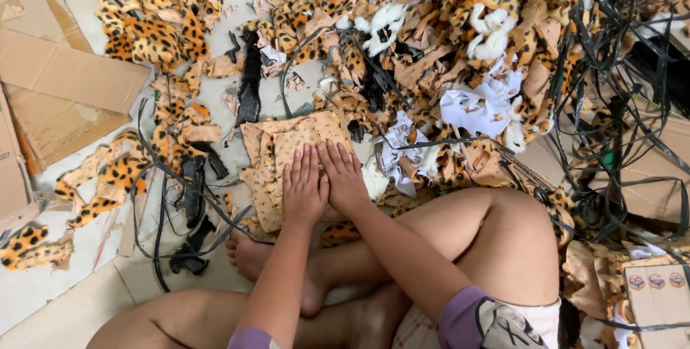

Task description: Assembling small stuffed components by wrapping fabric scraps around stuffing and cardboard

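Pale floor tiles (57, 284) are lying under a person sitting cross-legged, with leopard-print scraps (445, 25) heaping from twelve to three o'clock, black straps (618, 104) tangling at three, and flat cardboard (65, 83) resting at nine. Centrally, the left hand (303, 189) and right hand (345, 176) are pressing flat, fingers spread, side by side and touching, onto a stack of tan pieces (287, 140). Judging by this, some pieces are already stacked, while most of the heap is still waiting unsorted. A box (658, 295) is sitting at four o'clock.

Flattened brown cardboard boxes (61, 86) lie left; a tan labelled box (658, 299) lower right
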